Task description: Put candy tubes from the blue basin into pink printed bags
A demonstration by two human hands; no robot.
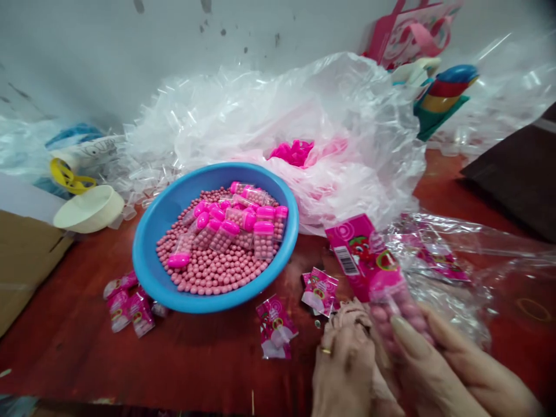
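Standing at the left edge, a brown box (26,260) is near a cream dish (93,211). Further right, small packets (141,315) lie on the red surface (195,359), just beside a blue basin (217,304). This basin contains many pink balls (208,278) and a heap of clear bottles (263,240) with bright pink caps. Behind it, a whitish bag (369,179) shows some pink pieces (295,152). One flat packet (277,330) lies before the basin, and several others near it.

The left hand (347,359), wearing a ring (325,350), has its fingers bent beside the long packet (384,284); whether it grips anything, I cannot tell. The right hand (452,370) is grasping this packet, tilted, with its thumb on the balls inside. Clear wrap (490,289) and a dark box (516,179) are furthest right.
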